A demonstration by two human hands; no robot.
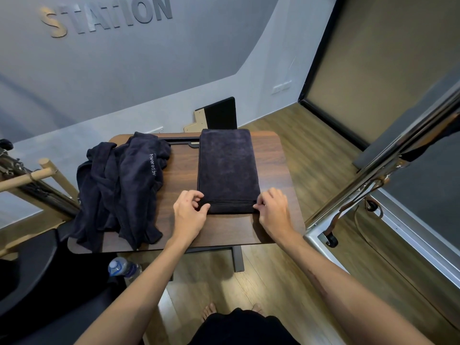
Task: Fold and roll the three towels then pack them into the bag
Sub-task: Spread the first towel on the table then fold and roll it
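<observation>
A dark navy towel [227, 168], folded into a long narrow strip, lies flat on the right half of the wooden table [276, 165], running from the far edge toward me. Its near end is turned up into a small first roll. My left hand [188, 211] pinches the left corner of that rolled end. At the right corner, my right hand [273, 211] pinches the same roll. A crumpled heap of dark towels [122, 188], one with white "Powered by" lettering, covers the left half of the table and hangs over its left edge. No bag is in view.
A water bottle [124, 268] stands on the floor under the table's near left corner. A dark seat [29, 265] and wooden bars [32, 174] are on the left, and a chrome-framed apparatus [373, 175] stands close on the right. A board [219, 114] leans on the wall behind.
</observation>
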